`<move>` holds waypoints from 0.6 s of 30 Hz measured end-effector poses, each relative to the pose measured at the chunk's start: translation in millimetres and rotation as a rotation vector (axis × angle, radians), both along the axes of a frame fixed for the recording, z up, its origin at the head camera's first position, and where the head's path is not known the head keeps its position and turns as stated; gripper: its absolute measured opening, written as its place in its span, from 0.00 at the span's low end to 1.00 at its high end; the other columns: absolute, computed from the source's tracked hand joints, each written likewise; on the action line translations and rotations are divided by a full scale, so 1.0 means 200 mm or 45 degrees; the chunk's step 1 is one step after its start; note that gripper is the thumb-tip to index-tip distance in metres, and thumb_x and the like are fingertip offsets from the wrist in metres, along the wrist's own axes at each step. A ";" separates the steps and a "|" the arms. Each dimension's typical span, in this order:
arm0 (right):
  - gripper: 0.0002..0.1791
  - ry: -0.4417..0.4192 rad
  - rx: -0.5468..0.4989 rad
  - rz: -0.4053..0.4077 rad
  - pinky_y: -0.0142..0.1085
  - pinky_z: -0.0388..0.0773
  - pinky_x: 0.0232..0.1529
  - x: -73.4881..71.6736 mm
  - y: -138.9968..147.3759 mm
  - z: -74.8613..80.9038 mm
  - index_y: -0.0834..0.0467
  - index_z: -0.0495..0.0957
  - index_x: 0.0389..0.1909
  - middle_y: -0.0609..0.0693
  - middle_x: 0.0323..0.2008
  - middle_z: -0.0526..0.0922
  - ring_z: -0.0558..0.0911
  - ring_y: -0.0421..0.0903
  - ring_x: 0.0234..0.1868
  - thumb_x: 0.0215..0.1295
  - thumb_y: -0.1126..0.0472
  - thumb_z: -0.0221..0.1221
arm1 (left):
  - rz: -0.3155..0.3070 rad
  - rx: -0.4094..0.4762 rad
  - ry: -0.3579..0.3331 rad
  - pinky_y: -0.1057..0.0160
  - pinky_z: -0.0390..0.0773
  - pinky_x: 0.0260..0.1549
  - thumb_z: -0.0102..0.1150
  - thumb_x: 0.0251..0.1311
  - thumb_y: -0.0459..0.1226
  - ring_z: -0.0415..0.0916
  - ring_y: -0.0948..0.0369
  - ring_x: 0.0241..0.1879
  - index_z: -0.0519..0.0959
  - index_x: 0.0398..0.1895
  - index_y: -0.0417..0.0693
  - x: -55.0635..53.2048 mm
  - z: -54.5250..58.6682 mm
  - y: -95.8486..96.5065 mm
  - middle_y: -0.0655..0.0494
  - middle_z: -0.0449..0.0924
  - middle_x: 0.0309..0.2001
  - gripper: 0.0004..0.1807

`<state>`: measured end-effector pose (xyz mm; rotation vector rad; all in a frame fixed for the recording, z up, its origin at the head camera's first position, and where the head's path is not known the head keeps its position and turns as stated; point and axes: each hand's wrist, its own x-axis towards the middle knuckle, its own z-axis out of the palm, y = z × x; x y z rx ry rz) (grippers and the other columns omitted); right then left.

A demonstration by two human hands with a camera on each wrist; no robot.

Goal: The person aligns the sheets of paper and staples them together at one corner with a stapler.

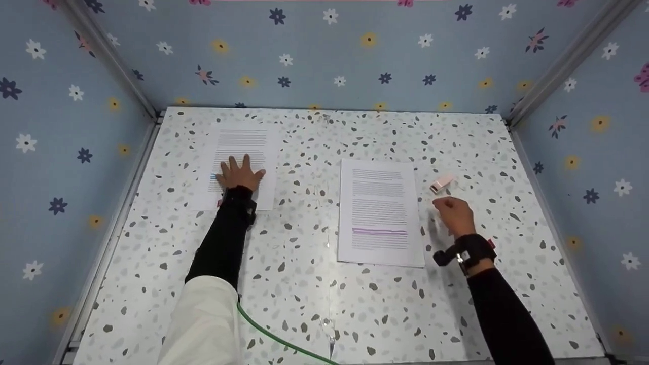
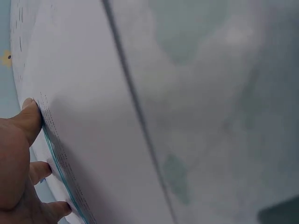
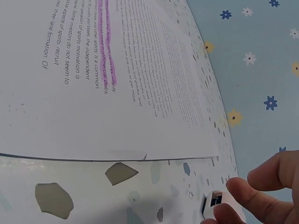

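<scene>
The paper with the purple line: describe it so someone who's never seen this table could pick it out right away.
On the speckled white table, find the person's right hand. Just left of it lies a printed paper, near a small pale pink object. Unlike the other printed sheet under the left hand, it carries a purple band across its lower half.

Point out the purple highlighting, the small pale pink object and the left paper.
Purple highlighting (image 1: 380, 231): head view, middle of its length.
Small pale pink object (image 1: 443, 183): head view, middle of its body.
Left paper (image 1: 242, 143): head view, its upper printed text.
</scene>
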<state>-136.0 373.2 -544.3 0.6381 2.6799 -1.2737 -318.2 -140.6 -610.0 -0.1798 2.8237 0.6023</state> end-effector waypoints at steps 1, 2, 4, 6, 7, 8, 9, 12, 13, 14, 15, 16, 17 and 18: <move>0.24 0.006 -0.005 0.006 0.39 0.73 0.40 0.00 -0.01 0.00 0.61 0.81 0.58 0.60 0.54 0.81 0.76 0.50 0.45 0.76 0.48 0.52 | -0.002 -0.009 0.000 0.29 0.36 0.69 0.45 0.76 0.58 0.26 0.33 0.77 0.46 0.82 0.50 0.00 0.00 -0.01 0.33 0.33 0.80 0.41; 0.23 0.012 -0.020 0.001 0.40 0.73 0.40 0.00 -0.01 -0.01 0.61 0.81 0.58 0.60 0.54 0.81 0.76 0.50 0.44 0.76 0.48 0.53 | -0.007 -0.020 -0.008 0.29 0.36 0.69 0.45 0.76 0.58 0.26 0.33 0.77 0.46 0.82 0.49 0.01 0.01 -0.01 0.33 0.33 0.79 0.41; 0.23 0.025 -0.033 -0.005 0.40 0.72 0.42 0.01 -0.02 -0.02 0.61 0.82 0.58 0.60 0.53 0.81 0.76 0.50 0.44 0.76 0.49 0.53 | -0.016 -0.045 -0.027 0.29 0.38 0.69 0.44 0.77 0.58 0.27 0.33 0.77 0.45 0.82 0.49 0.03 0.03 -0.01 0.32 0.33 0.79 0.41; 0.22 0.034 -0.048 -0.009 0.41 0.72 0.43 0.01 -0.02 -0.03 0.61 0.82 0.57 0.59 0.53 0.82 0.76 0.50 0.44 0.76 0.49 0.54 | -0.024 -0.078 -0.049 0.30 0.40 0.70 0.43 0.77 0.58 0.28 0.33 0.77 0.45 0.83 0.49 0.06 0.06 0.00 0.32 0.34 0.79 0.41; 0.22 0.033 -0.047 -0.012 0.41 0.72 0.44 0.01 -0.02 -0.04 0.61 0.82 0.57 0.59 0.53 0.82 0.76 0.50 0.44 0.76 0.49 0.54 | -0.025 -0.085 -0.051 0.30 0.40 0.70 0.43 0.77 0.57 0.29 0.33 0.77 0.45 0.82 0.48 0.07 0.08 0.00 0.32 0.35 0.79 0.41; 0.22 0.034 -0.044 -0.010 0.41 0.72 0.45 0.01 -0.03 -0.04 0.61 0.82 0.57 0.59 0.53 0.82 0.76 0.50 0.45 0.76 0.49 0.54 | -0.033 -0.092 -0.045 0.30 0.42 0.69 0.43 0.77 0.57 0.30 0.33 0.77 0.46 0.82 0.48 0.08 0.08 0.01 0.32 0.36 0.79 0.41; 0.22 0.033 -0.039 -0.010 0.41 0.72 0.46 0.01 -0.03 -0.05 0.61 0.82 0.57 0.59 0.53 0.82 0.76 0.50 0.46 0.76 0.49 0.54 | -0.038 -0.093 -0.038 0.30 0.43 0.69 0.44 0.77 0.57 0.31 0.32 0.77 0.47 0.82 0.47 0.10 0.10 0.02 0.32 0.37 0.79 0.40; 0.22 0.034 -0.043 -0.020 0.42 0.72 0.47 0.00 -0.04 -0.06 0.61 0.83 0.56 0.59 0.53 0.82 0.78 0.51 0.48 0.76 0.49 0.53 | -0.064 -0.094 0.008 0.29 0.47 0.68 0.47 0.76 0.57 0.35 0.31 0.76 0.51 0.81 0.47 0.13 0.11 0.08 0.31 0.41 0.78 0.40; 0.22 0.032 -0.042 -0.021 0.42 0.73 0.48 0.00 -0.05 -0.06 0.61 0.83 0.56 0.59 0.54 0.82 0.78 0.51 0.48 0.76 0.49 0.53 | -0.072 -0.101 0.022 0.29 0.48 0.67 0.48 0.76 0.56 0.36 0.31 0.75 0.52 0.80 0.46 0.15 0.12 0.10 0.30 0.42 0.78 0.40; 0.22 0.033 -0.040 -0.020 0.42 0.73 0.49 0.00 -0.05 -0.06 0.62 0.83 0.56 0.59 0.54 0.82 0.78 0.52 0.49 0.76 0.49 0.53 | -0.082 -0.113 0.032 0.28 0.49 0.67 0.48 0.75 0.57 0.38 0.30 0.75 0.52 0.80 0.46 0.15 0.11 0.12 0.30 0.43 0.77 0.40; 0.22 0.036 -0.041 -0.022 0.42 0.74 0.48 -0.01 -0.05 -0.06 0.62 0.83 0.56 0.60 0.54 0.82 0.79 0.52 0.49 0.76 0.49 0.53 | -0.089 -0.130 0.034 0.28 0.50 0.66 0.48 0.75 0.57 0.38 0.30 0.75 0.52 0.80 0.47 0.17 0.11 0.14 0.30 0.43 0.77 0.40; 0.22 0.039 -0.041 -0.022 0.42 0.74 0.48 -0.01 -0.06 -0.05 0.62 0.83 0.56 0.60 0.54 0.82 0.79 0.53 0.49 0.76 0.49 0.54 | -0.098 -0.147 0.035 0.28 0.51 0.66 0.48 0.75 0.57 0.39 0.30 0.75 0.52 0.80 0.47 0.18 0.10 0.16 0.30 0.43 0.77 0.40; 0.22 0.045 -0.036 -0.023 0.42 0.74 0.48 -0.01 -0.06 -0.05 0.62 0.83 0.56 0.60 0.54 0.83 0.80 0.53 0.49 0.76 0.50 0.54 | -0.111 -0.163 0.036 0.28 0.51 0.66 0.48 0.75 0.58 0.39 0.30 0.75 0.52 0.80 0.47 0.18 0.10 0.18 0.30 0.44 0.77 0.40; 0.22 0.051 -0.033 -0.021 0.41 0.74 0.47 -0.01 -0.06 -0.05 0.62 0.82 0.57 0.60 0.54 0.83 0.80 0.53 0.49 0.76 0.50 0.54 | -0.116 -0.173 0.029 0.28 0.51 0.66 0.48 0.75 0.57 0.39 0.31 0.75 0.51 0.81 0.47 0.19 0.10 0.21 0.30 0.43 0.77 0.40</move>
